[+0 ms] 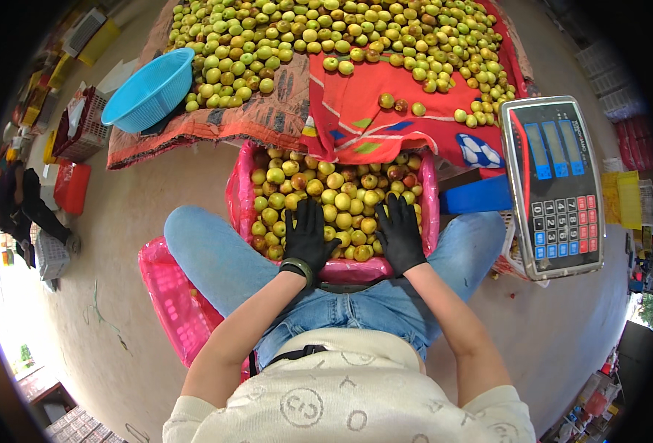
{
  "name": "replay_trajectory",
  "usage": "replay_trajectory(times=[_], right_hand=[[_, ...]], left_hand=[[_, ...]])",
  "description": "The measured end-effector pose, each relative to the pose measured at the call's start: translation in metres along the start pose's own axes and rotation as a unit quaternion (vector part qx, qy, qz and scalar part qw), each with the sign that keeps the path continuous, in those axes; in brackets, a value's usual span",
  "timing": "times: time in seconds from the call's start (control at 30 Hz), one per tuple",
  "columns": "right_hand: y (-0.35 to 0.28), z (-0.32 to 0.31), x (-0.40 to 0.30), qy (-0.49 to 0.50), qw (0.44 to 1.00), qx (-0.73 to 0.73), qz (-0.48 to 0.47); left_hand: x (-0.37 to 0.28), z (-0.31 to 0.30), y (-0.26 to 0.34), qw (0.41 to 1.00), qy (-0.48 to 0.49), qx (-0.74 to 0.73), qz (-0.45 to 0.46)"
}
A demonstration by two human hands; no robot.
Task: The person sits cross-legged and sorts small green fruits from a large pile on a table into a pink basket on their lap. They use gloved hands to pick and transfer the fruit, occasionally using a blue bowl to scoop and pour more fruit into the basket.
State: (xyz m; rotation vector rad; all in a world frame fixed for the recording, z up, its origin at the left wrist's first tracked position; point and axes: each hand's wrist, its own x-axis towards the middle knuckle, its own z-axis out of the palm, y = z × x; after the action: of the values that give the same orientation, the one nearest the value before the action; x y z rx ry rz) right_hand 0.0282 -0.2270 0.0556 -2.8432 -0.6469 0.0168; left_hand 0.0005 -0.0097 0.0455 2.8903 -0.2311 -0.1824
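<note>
A crate lined with pink plastic film [354, 270] stands between my knees, filled with green and reddish-brown jujube-like fruit [342, 201]. My left hand [307, 235], in a black glove with a dark green bangle at the wrist, lies flat on the fruit at the crate's left side. My right hand [400, 235], also black-gloved, rests on the fruit near the right side, palm down. Fingers of both hands are spread and grip no fruit. Beyond the crate, a large heap of the same fruit [326, 25] lies on a red patterned blanket [360, 83].
A blue plastic basket [152, 91] sits at the blanket's left edge. A digital scale [553, 188] stands at right, beside a blue surface [473, 195]. Another pink-lined crate [166, 293] is by my left leg. Further left are a red container [71, 187] and a person in dark clothes [41, 207].
</note>
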Motion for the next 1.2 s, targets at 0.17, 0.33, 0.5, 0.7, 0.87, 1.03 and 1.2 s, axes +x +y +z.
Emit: replay_trajectory(times=[0.17, 0.33, 0.5, 0.7, 0.87, 1.03, 1.2], right_hand=[[-0.032, -0.005, 0.048, 0.073, 0.987, 0.139, -0.046], [-0.037, 0.014, 0.079, -0.005, 0.99, 0.132, -0.046], [-0.029, 0.006, 0.073, 0.006, 0.981, 0.193, 0.004], [0.044, -0.039, 0.01, -0.016, 0.973, 0.18, 0.145], [0.054, -0.03, -0.022, -0.136, 0.981, 0.081, 0.108], [0.048, -0.022, -0.018, -0.133, 0.974, 0.066, 0.174], [0.022, -0.048, -0.009, -0.039, 0.983, 0.11, 0.14]], left_hand=[[-0.003, -0.003, -0.004, 0.999, 0.024, -0.017, 0.029], [0.012, -0.014, 0.0, 0.991, 0.107, -0.078, 0.028], [0.043, -0.017, 0.013, 0.997, 0.057, -0.047, -0.017], [0.047, -0.01, -0.013, 0.993, 0.101, 0.068, 0.005], [0.05, -0.018, -0.011, 0.995, 0.069, 0.05, 0.053], [0.045, -0.014, -0.015, 0.989, 0.105, 0.041, 0.093], [0.037, -0.032, -0.025, 0.972, 0.215, -0.051, 0.08]])
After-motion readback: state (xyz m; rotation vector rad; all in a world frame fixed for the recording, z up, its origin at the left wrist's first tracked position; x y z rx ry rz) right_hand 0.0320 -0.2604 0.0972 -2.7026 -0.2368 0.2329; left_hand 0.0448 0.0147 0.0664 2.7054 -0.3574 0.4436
